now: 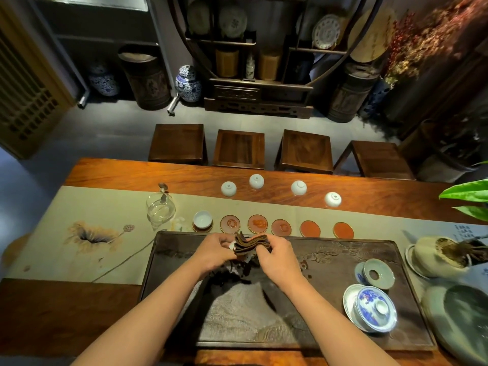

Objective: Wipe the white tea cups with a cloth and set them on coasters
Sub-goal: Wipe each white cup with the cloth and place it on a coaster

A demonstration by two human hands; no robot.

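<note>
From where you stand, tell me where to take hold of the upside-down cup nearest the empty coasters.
Take the rightmost inverted cup from above, fingertips on opposite sides of its rounded wall just below the raised foot ring. It sits rim-down on the bare wooden table, so the rim is out of reach and the sides stand clear of its neighbours.

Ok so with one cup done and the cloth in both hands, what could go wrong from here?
1. The four upside-down cups sit across the coaster row; reaching over could knock the finished cup or the glass pitcher.
2. Both the left hand and the right hand hold the folded cloth, so picking up a cup one-handed may let it slip.
3. The rightmost cup may be a long stretch.
</note>
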